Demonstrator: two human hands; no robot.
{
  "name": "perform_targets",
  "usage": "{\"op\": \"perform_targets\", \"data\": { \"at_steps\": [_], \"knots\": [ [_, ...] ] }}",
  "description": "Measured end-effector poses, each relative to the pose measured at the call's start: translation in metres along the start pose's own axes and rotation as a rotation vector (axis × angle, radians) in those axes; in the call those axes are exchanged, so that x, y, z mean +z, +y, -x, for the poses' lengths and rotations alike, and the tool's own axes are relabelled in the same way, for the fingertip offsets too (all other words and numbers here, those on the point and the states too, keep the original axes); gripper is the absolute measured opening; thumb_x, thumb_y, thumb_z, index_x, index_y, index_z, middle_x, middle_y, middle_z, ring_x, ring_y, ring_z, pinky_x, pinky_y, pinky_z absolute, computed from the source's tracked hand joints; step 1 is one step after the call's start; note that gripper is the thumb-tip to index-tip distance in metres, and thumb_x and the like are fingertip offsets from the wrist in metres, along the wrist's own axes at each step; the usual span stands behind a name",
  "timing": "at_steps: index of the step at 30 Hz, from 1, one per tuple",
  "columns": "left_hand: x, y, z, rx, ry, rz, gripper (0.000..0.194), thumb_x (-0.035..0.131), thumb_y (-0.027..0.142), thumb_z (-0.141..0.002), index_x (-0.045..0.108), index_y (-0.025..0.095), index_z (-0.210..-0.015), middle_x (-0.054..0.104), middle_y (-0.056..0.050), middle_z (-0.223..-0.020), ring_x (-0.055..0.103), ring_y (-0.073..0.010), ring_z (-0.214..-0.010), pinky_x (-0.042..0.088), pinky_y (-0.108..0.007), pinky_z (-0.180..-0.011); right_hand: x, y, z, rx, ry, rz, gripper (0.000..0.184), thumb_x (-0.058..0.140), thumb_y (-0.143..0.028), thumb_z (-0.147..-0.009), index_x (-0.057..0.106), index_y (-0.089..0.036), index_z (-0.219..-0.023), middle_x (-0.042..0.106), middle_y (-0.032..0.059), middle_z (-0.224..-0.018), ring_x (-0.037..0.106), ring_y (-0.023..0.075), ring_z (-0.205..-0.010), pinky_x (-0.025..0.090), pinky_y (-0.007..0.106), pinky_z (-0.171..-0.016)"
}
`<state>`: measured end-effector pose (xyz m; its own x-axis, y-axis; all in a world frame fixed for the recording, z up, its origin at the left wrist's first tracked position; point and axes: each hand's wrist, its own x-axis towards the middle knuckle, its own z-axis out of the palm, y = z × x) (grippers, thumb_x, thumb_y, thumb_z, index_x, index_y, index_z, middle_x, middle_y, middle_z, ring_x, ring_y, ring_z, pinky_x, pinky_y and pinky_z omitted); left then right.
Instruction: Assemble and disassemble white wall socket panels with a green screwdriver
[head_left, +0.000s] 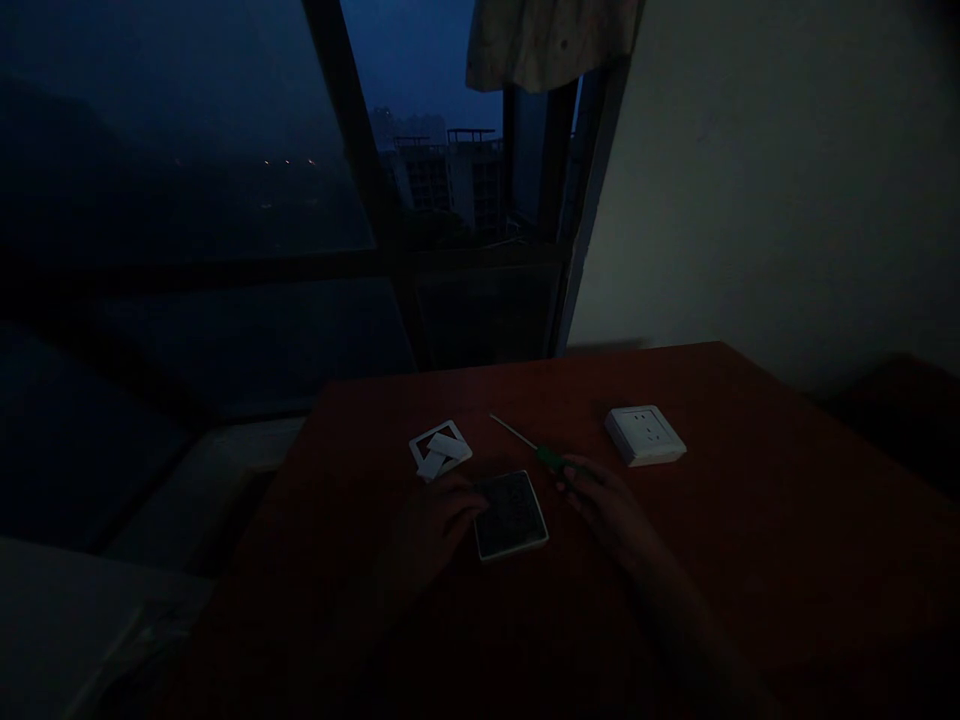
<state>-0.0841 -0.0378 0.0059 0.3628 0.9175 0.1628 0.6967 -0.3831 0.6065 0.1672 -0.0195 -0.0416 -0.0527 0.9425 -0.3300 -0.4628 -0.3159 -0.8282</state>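
A screwdriver [550, 458] with a green handle and a thin metal shaft is in my right hand [604, 500]. My fingers are closed round the handle, and the shaft points to the far left, over the table. My left hand [442, 515] grips the left edge of a square wall plate [514, 515] with a dark face and a white rim. Details on that face are too dark to make out. Behind my left hand lies a white square frame [463, 442] with two flat white strips [448, 446] across it.
Farther right on the reddish-brown table [757, 480] sits a white wall socket [646, 434] on a box-like base. A window [457, 300] stands behind the table, with a short curtain [551, 40] above and a pale wall [765, 190] on the right. The room is very dim.
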Motion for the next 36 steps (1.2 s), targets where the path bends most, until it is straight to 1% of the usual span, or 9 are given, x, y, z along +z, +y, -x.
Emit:
{"op": "perform_targets", "data": {
  "at_steps": [3,5,7,11,16,21,24,30,36],
  "knots": [
    [0.001,0.001,0.000,-0.073,0.025,-0.011,0.014,0.056,0.019,-0.081,0.065,0.024,-0.091,0.069,-0.001,-0.095,0.064,-0.0194,-0.089,0.051,-0.033,-0.081,0.000,0.001,0.000,0.001,-0.009,0.012,0.032,0.079,-0.031,-0.068,0.069,-0.021,-0.096,0.068,0.0003,-0.091,0.062,0.0097,-0.076,0.046,0.019,-0.068],
    [0.000,0.001,0.000,-0.099,0.023,-0.019,0.010,0.059,0.020,-0.080,0.064,0.024,-0.087,0.069,0.000,-0.090,0.064,-0.0190,-0.084,0.051,-0.032,-0.079,0.000,0.001,-0.001,0.000,-0.010,0.018,0.032,0.079,-0.031,-0.068,0.068,-0.021,-0.096,0.068,0.0003,-0.091,0.062,0.0096,-0.076,0.046,0.019,-0.068],
    [0.000,0.000,0.000,-0.079,0.014,-0.026,0.008,0.059,0.021,-0.081,0.065,0.024,-0.085,0.070,0.001,-0.090,0.065,-0.0181,-0.084,0.051,-0.031,-0.079,-0.001,0.002,-0.002,-0.002,-0.006,0.025,0.032,0.079,-0.031,-0.068,0.068,-0.021,-0.096,0.068,0.0006,-0.091,0.062,0.0101,-0.077,0.046,0.020,-0.070],
    [0.001,-0.004,0.000,-0.008,0.012,-0.054,0.013,0.056,0.019,-0.085,0.068,0.024,-0.088,0.071,0.001,-0.096,0.065,-0.0163,-0.089,0.050,-0.028,-0.081,-0.001,0.002,-0.002,0.000,-0.002,0.038,0.034,0.080,-0.032,-0.067,0.069,-0.021,-0.097,0.068,0.0013,-0.090,0.062,0.0116,-0.077,0.046,0.021,-0.069],
    [0.005,-0.007,0.000,0.031,0.039,-0.102,0.013,0.059,0.018,-0.084,0.070,0.024,-0.088,0.072,0.000,-0.094,0.066,-0.0162,-0.088,0.051,-0.028,-0.081,-0.002,0.003,-0.001,-0.010,0.000,0.051,0.034,0.080,-0.033,-0.067,0.069,-0.022,-0.097,0.069,0.0015,-0.092,0.062,0.0126,-0.078,0.046,0.022,-0.069],
    [0.008,-0.005,0.001,0.082,0.046,-0.111,0.015,0.059,0.015,-0.084,0.070,0.024,-0.089,0.070,0.000,-0.093,0.066,-0.0151,-0.085,0.051,-0.026,-0.078,-0.004,0.004,-0.003,-0.003,-0.003,0.051,0.035,0.080,-0.032,-0.067,0.069,-0.023,-0.098,0.068,0.0016,-0.094,0.062,0.0129,-0.080,0.046,0.023,-0.071],
    [0.010,-0.004,0.000,0.119,0.060,-0.092,0.015,0.058,0.014,-0.085,0.070,0.023,-0.086,0.070,0.000,-0.091,0.065,-0.0141,-0.083,0.052,-0.024,-0.076,-0.004,0.005,-0.004,-0.007,-0.006,0.048,0.035,0.080,-0.033,-0.067,0.069,-0.022,-0.098,0.068,0.0013,-0.092,0.062,0.0127,-0.079,0.046,0.023,-0.071],
    [0.016,-0.006,0.000,0.124,0.127,-0.095,0.014,0.059,0.016,-0.085,0.070,0.024,-0.085,0.070,-0.001,-0.089,0.066,-0.0149,-0.083,0.052,-0.026,-0.077,-0.004,0.005,-0.003,-0.004,-0.007,0.049,0.032,0.080,-0.031,-0.067,0.069,-0.024,-0.097,0.068,-0.0003,-0.091,0.061,0.0110,-0.078,0.045,0.021,-0.069],
    [0.016,-0.007,0.003,0.124,0.118,-0.096,0.013,0.060,0.015,-0.085,0.070,0.023,-0.086,0.069,-0.001,-0.089,0.066,-0.0148,-0.082,0.053,-0.025,-0.075,-0.004,0.004,-0.003,-0.006,-0.015,0.054,0.032,0.079,-0.032,-0.069,0.068,-0.023,-0.098,0.068,0.0006,-0.089,0.061,0.0116,-0.079,0.045,0.021,-0.069]
  ]
}}
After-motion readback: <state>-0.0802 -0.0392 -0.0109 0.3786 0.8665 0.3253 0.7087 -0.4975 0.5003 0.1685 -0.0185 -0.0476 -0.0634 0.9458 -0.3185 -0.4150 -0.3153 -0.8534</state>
